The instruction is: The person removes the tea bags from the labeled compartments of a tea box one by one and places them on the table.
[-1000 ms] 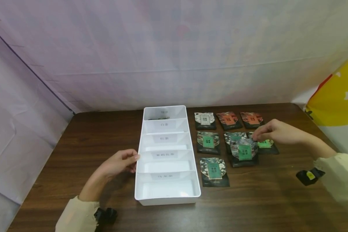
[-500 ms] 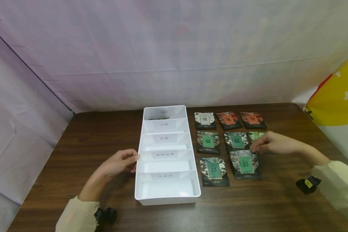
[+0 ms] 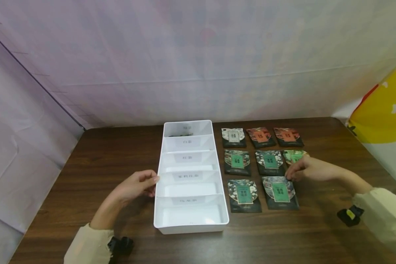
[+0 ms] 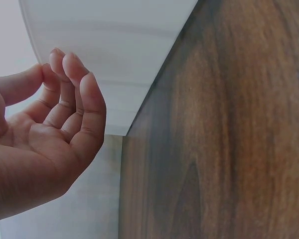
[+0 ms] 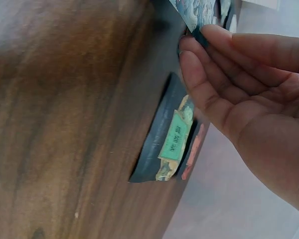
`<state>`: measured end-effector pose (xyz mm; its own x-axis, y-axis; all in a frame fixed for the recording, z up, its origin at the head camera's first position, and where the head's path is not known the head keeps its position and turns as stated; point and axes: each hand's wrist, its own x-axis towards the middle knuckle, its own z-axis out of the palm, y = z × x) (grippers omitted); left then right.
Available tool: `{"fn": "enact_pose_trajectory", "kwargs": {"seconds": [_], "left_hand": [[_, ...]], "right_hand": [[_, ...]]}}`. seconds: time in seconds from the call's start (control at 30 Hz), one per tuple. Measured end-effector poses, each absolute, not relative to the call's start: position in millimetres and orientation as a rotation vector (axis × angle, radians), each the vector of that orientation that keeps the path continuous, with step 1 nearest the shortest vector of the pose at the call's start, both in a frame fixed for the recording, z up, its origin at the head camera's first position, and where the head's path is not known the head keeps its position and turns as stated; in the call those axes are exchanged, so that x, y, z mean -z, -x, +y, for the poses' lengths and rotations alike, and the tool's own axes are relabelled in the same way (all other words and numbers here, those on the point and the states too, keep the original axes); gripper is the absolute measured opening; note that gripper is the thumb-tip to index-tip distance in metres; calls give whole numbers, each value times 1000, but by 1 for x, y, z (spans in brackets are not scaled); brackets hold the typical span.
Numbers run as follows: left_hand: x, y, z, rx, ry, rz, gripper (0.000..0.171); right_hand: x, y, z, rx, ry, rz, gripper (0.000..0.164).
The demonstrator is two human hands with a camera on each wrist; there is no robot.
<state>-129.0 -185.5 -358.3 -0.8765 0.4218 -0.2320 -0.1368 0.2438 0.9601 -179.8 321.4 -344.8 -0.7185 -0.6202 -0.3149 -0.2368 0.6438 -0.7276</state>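
Observation:
My left hand (image 3: 135,186) pinches the left rim of a long white divided tray (image 3: 191,229) between thumb and forefinger. In the left wrist view its other fingers curl loosely beside the tray's outer wall (image 4: 114,30). My right hand (image 3: 313,170) pinches the top right corner of a dark tea sachet (image 3: 280,194) with a green label. This sachet lies in the nearest row, right of another green-label sachet (image 3: 244,196) with white flowers. Behind my right fingers, a bright green sachet (image 3: 294,155) is partly hidden.
Several more sachets are laid out right of the tray: one white (image 3: 233,137), two orange-red, including this sachet (image 3: 288,136), and two green in the middle row, including this sachet (image 3: 270,161). Dark leafy-looking contents (image 3: 181,134) show in the tray's farthest compartment. A curtain (image 3: 198,73) hangs behind the table.
My right hand has drawn the green-label sachet toward me, off the middle-row sachet it overlapped, into the nearest row. My left hand and the tray have stayed put.

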Motion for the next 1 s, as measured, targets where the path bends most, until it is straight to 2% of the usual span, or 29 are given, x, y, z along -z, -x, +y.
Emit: {"fn": "enact_pose_trajectory", "kwargs": {"seconds": [0.33,0.57,1.0], "left_hand": [[361,129,-187,-1712,-345,2044,24],[358,129,-184,-1667,-260,2089,20],[361,130,-186,-1674,-282,2077,20]], "right_hand": [[347,176,320,831,706,2370,18],[336,177,323,860,683,2373,21],[315,186,308,870,706,2438,25]]}}
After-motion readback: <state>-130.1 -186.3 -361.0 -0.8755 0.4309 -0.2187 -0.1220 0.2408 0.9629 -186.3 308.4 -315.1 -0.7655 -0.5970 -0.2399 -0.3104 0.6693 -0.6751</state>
